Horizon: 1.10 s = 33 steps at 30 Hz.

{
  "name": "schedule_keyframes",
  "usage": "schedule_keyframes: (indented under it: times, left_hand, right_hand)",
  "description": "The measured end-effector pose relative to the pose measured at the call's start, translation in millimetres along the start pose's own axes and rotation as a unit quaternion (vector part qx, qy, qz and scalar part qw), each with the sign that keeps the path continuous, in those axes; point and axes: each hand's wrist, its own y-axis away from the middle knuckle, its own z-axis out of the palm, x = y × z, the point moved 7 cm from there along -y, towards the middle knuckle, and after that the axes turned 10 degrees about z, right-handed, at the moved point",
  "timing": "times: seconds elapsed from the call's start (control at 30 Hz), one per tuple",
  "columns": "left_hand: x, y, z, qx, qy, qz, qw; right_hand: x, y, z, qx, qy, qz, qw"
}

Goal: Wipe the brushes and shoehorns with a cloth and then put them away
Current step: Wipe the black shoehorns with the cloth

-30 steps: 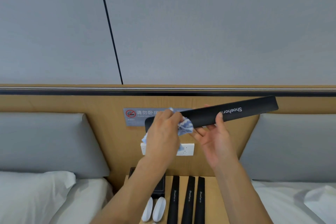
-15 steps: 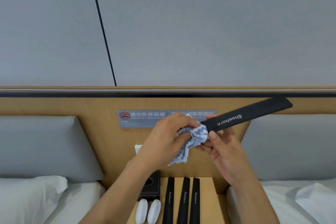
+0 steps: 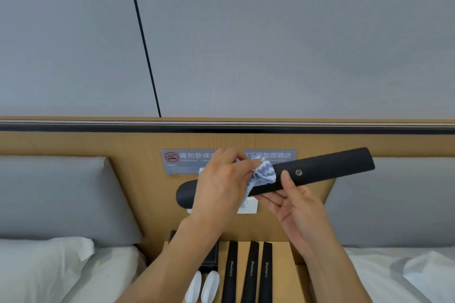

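Note:
I hold a long black shoehorn [image 3: 327,170] up in front of the wooden headboard, its far end tilted up to the right and its rounded end [image 3: 186,195] poking out at the left. A small metal stud shows on its face. My right hand [image 3: 293,204] grips it from below, thumb on top. My left hand [image 3: 221,184] bunches a blue-and-white cloth [image 3: 263,174] and presses it on the shoehorn's middle. Three more black shoehorns [image 3: 250,273] lie side by side on the wooden bedside table [image 3: 285,278], with two white brushes [image 3: 203,286] to their left.
A black box [image 3: 211,257] sits at the table's back left, partly behind my left arm. A no-smoking sign [image 3: 187,158] and a white wall socket [image 3: 251,205] are on the headboard. Beds with white pillows [image 3: 44,265] and grey cushions flank the table.
The shoehorn has been turned over: the printed word faced me before, the stud side now. The cloth has slid along it, and the rounded left end is uncovered.

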Motion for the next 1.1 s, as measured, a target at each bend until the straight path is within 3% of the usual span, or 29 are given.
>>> schedule_keyframes:
  times: [0.2, 0.47, 0.83, 1.1]
  left_hand:
    - [23, -8, 0, 0.009, -0.025, 0.061, 0.998]
    - [4, -1, -8, -0.044, -0.004, 0.096, 0.994]
    - [-50, 40, -42, -0.048, 0.04, 0.113, 0.992]
    - [-50, 46, -37, -0.037, 0.068, 0.09, 0.993]
  right_hand:
    - [-13, -3, 8, -0.008, -0.086, -0.016, 0.996]
    - [-20, -5, 0, 0.018, -0.106, -0.044, 0.993]
    - [-28, -6, -25, 0.055, -0.128, -0.035, 0.99]
    - [-26, -11, -25, 0.087, -0.12, -0.006, 0.989]
